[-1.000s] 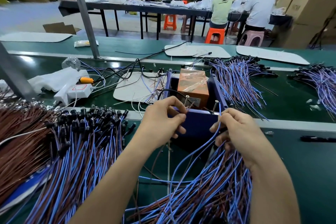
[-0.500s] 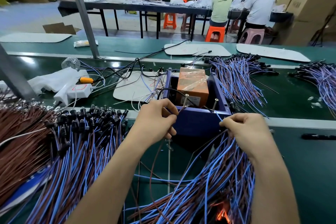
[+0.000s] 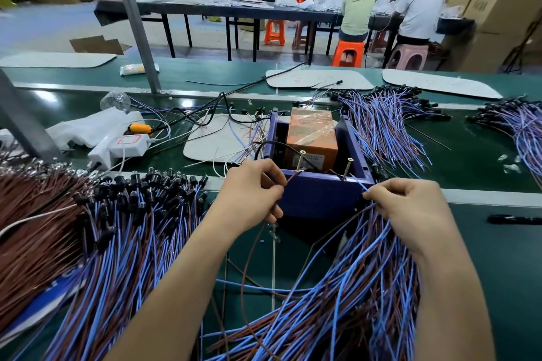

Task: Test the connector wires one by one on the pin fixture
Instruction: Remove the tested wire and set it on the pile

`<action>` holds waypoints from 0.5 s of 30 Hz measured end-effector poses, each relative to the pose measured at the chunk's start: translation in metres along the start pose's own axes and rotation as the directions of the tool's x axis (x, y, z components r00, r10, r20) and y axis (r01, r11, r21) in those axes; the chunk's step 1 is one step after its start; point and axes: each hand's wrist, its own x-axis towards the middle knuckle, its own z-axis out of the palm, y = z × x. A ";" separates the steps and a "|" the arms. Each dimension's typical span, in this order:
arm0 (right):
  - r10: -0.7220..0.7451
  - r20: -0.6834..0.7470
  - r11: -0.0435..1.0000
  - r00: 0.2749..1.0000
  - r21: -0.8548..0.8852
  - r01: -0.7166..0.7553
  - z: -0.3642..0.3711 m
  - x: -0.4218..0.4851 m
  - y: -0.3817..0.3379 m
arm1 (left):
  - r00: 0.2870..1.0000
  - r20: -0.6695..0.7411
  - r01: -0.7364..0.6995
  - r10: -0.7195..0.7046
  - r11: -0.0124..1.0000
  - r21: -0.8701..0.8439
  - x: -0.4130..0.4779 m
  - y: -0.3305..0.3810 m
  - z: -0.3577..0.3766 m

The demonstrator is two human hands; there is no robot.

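Note:
A blue box fixture [image 3: 319,196] stands mid-bench with an orange block [image 3: 312,138] inside and two upright screw pins, the left pin [image 3: 300,160] and the right pin [image 3: 349,167], on its near rim. My left hand [image 3: 252,190] pinches a brown wire [image 3: 290,178] whose tip touches the left pin. My right hand [image 3: 410,208] pinches a blue wire [image 3: 359,183] whose tip reaches toward the right pin. Both wires trail down into a loose heap of blue and brown wires [image 3: 337,302] in front of me.
A big pile of connector wires with black plugs [image 3: 123,214] lies at left, more bundles [image 3: 381,126] behind the fixture and at far right [image 3: 522,126]. A white power strip [image 3: 117,149], grey pads [image 3: 217,141] and a metal post [image 3: 135,23] stand beyond. Seated people work behind.
My right hand has slid down and right from the fixture's rim, now holding one blue wire up to the right pin. My left hand stays at the left pin with the brown wire.

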 end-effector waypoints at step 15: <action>0.016 0.045 0.999 0.999 -0.048 -0.014 0.003 -0.002 0.000 | 1.000 -0.002 -0.006 0.006 1.000 -0.002 0.000 -0.001 0.002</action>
